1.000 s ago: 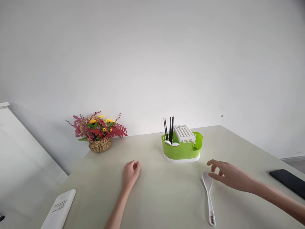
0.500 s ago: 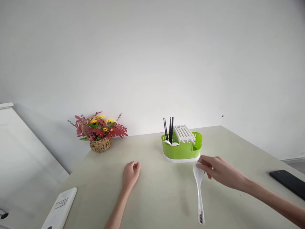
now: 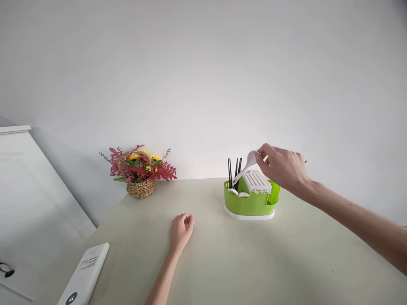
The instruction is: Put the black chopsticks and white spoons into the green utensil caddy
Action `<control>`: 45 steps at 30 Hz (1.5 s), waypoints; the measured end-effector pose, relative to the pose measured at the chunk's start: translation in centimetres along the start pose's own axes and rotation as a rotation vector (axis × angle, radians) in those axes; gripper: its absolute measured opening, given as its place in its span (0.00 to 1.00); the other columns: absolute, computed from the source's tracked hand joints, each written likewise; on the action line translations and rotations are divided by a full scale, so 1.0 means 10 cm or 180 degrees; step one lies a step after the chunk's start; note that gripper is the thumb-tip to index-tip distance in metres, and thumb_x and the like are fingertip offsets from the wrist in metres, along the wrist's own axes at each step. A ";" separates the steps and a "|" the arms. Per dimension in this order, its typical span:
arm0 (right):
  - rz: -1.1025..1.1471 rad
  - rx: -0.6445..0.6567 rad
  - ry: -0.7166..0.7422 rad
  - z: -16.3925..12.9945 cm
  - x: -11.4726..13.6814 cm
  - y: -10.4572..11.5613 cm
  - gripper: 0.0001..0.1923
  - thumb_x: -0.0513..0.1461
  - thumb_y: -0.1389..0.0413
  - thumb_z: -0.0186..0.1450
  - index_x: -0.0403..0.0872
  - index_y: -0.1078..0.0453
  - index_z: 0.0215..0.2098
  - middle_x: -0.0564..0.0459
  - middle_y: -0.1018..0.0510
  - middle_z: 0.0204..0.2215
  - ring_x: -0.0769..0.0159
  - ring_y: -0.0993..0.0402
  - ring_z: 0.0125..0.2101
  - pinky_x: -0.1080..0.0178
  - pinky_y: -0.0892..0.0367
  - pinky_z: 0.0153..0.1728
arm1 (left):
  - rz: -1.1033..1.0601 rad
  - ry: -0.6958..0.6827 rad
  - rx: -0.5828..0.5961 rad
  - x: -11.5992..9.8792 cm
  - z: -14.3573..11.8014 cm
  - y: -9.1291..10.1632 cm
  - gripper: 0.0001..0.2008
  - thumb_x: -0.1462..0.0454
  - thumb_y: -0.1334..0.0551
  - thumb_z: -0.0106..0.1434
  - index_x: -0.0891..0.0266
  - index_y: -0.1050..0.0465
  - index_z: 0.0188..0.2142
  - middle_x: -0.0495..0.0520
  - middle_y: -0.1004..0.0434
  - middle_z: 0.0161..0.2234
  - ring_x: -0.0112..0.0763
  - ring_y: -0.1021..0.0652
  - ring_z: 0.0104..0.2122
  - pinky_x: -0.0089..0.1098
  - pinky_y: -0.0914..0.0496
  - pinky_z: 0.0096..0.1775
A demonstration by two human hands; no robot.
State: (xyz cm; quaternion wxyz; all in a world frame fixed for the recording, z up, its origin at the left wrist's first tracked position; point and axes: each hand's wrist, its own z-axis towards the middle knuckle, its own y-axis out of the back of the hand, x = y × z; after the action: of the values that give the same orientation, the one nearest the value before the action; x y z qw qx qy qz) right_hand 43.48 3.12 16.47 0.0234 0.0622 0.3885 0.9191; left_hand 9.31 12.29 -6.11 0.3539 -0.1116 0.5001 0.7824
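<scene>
My right hand (image 3: 281, 166) pinches a white spoon (image 3: 251, 160) by its bowl, above the green utensil holder (image 3: 248, 205). The spoon's handle slants down to the left, its tip in front of the black chopsticks (image 3: 236, 171). Those chopsticks stand in the holder's left compartment, with two white spoon bowls (image 3: 238, 193) at its front rim. A white slotted rack (image 3: 256, 181) tops the middle of the holder. My left hand (image 3: 182, 231) rests on the table, fingers curled closed; nothing shows in it.
A wicker basket of artificial flowers (image 3: 141, 189) stands at the back left by the wall. At the front left lies a white device (image 3: 84, 273) with a round button. A white cabinet (image 3: 38, 212) adjoins the table (image 3: 219, 262) on the left.
My right hand has lifted the spoon up and back, from in front of the holder to above it. The spoon's handle has swung leftward. My left hand stays resting on the table.
</scene>
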 end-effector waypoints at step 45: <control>0.0391 0.0047 0.2463 -0.90 -0.21 -0.51 0.12 0.33 0.48 0.71 0.49 0.31 0.51 0.46 0.21 0.49 0.57 0.25 0.49 0.54 0.30 0.49 | -0.0061 0.0098 0.0006 0.07 -0.03 -0.07 0.19 0.54 0.46 0.69 0.57 0.39 0.22 0.49 0.30 0.22 0.33 0.29 0.27 0.31 0.40 0.33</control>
State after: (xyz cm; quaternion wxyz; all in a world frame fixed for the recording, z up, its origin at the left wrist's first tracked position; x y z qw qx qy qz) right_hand 44.29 0.09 6.38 -0.1802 -0.2656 0.3708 0.8715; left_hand 9.22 12.57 -7.14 0.3538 -0.1280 0.5052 0.7767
